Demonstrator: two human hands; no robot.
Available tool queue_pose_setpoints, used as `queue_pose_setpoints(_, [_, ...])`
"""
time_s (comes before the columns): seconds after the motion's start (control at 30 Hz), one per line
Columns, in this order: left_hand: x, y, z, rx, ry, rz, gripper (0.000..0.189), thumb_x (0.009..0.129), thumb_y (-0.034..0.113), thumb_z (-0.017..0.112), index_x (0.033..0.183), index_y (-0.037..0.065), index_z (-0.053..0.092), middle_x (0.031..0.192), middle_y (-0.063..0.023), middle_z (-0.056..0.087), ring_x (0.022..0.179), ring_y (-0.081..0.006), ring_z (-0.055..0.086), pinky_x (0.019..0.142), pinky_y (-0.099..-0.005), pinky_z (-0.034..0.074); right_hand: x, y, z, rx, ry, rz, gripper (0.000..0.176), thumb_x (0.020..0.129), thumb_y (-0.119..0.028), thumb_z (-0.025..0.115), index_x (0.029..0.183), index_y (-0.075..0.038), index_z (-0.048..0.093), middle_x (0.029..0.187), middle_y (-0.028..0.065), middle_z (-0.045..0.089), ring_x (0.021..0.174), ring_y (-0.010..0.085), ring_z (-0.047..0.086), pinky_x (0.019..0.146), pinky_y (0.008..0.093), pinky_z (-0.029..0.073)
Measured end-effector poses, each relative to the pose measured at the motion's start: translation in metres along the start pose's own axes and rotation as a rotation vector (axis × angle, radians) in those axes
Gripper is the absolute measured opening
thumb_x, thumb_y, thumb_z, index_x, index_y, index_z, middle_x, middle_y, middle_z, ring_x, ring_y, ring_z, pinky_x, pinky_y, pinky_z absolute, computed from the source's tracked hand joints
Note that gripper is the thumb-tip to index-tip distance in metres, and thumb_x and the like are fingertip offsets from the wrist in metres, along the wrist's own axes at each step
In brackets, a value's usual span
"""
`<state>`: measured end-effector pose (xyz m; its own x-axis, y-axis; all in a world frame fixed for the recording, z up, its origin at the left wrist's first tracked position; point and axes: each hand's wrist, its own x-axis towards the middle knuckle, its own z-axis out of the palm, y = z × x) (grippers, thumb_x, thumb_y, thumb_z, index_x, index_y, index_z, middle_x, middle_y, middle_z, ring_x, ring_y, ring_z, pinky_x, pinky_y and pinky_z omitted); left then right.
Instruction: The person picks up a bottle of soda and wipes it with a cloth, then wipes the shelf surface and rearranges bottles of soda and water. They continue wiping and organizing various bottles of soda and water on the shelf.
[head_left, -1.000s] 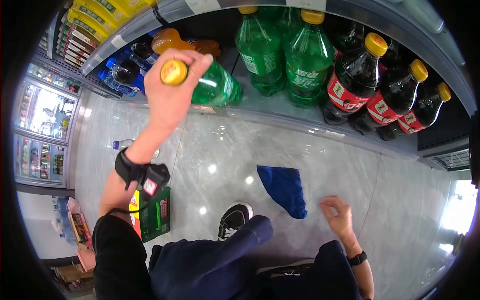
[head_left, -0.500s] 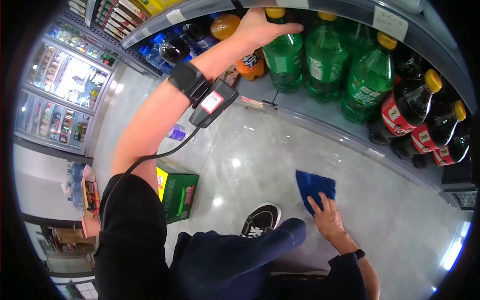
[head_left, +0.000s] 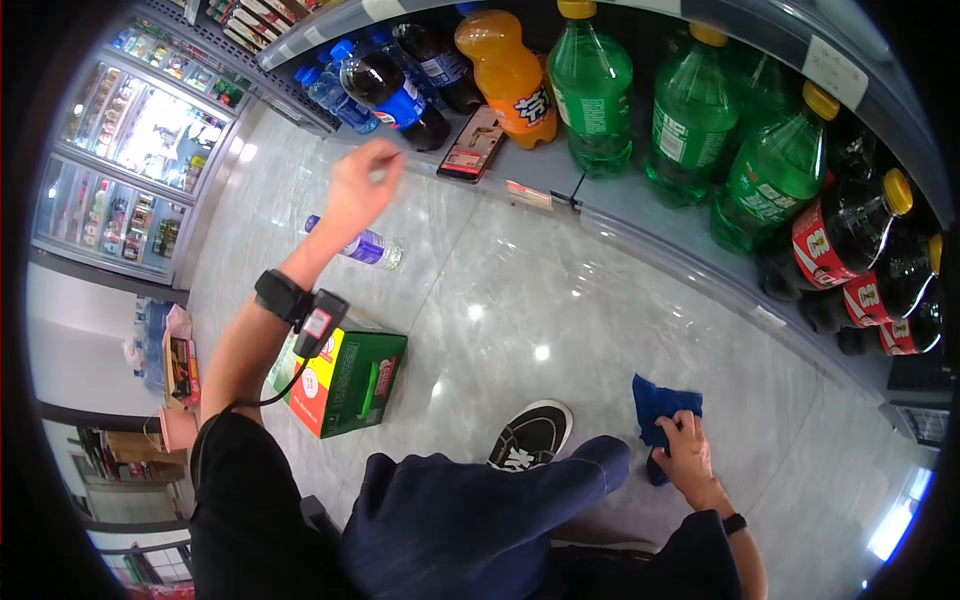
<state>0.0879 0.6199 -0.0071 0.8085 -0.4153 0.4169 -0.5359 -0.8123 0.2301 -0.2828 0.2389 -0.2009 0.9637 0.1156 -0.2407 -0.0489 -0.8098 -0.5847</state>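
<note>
My left hand (head_left: 362, 188) hovers over the floor just in front of the shelf's left part, its fingers curled and nothing visible in them. Near it on the bottom shelf are a dark cola bottle with a blue label (head_left: 392, 98), a phone with a lit screen (head_left: 473, 146) and an orange soda bottle (head_left: 508, 80). Green soda bottles (head_left: 592, 95) stand further right. Low on the right, my right hand (head_left: 688, 458) grips a bunched blue cloth (head_left: 662, 402) above the floor.
A purple-labelled bottle (head_left: 365, 246) lies on the floor beneath my left forearm. Left of my shoe (head_left: 532, 434) sits a green carton (head_left: 368, 380). Red-labelled cola bottles (head_left: 822, 250) fill the shelf's right end. Glass-door fridges (head_left: 130, 150) stand at the far left.
My left hand has come off the green soda bottle's top and moved left and down, away from the shelf. My right hand has shifted slightly right and down with the cloth, now more bunched.
</note>
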Motion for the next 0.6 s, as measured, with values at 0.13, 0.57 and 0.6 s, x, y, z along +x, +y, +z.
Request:
queue_pose_setpoints(0.13, [-0.060, -0.137, -0.016, 0.668, 0.185, 0.140, 0.031, 0.080, 0.022, 0.071, 0.098, -0.001, 0.061, 0.085, -0.0163, 0.066, 0.083, -0.0322, 0.065, 0.076, -0.0369, 0.052, 0.003, -0.002, -0.007, -0.002, -0.040, 0.004, 0.049, 0.064, -0.009, 0.073, 0.110, -0.010, 0.057, 0.104, 0.0108, 0.045, 0.100, 0.0301, 0.049, 0.079, 0.0410, 0.049])
queue_pose_setpoints(0.57, [-0.079, -0.066, -0.024, 0.555, -0.174, -0.181, 0.033, 0.090, 0.032, 0.053, 0.072, 0.005, 0.059, 0.060, -0.0202, 0.059, 0.061, -0.0418, 0.060, 0.056, -0.0482, 0.048, -0.017, 0.018, -0.005, 0.747, 0.049, 0.394, 0.031, 0.077, -0.010, 0.059, 0.108, -0.005, 0.058, 0.097, 0.0135, 0.063, 0.089, 0.0252, 0.061, 0.082, 0.0359, 0.049])
queue_pose_setpoints(0.6, [-0.075, -0.043, -0.027, 0.557, -0.179, -0.181, 0.033, 0.090, 0.032, 0.053, 0.072, 0.005, 0.059, 0.060, -0.0202, 0.059, 0.061, -0.0418, 0.060, 0.056, -0.0482, 0.048, -0.020, 0.015, -0.011, 0.750, 0.045, 0.396, 0.031, 0.077, -0.010, 0.059, 0.108, -0.005, 0.058, 0.097, 0.0135, 0.063, 0.089, 0.0252, 0.061, 0.082, 0.0359, 0.049])
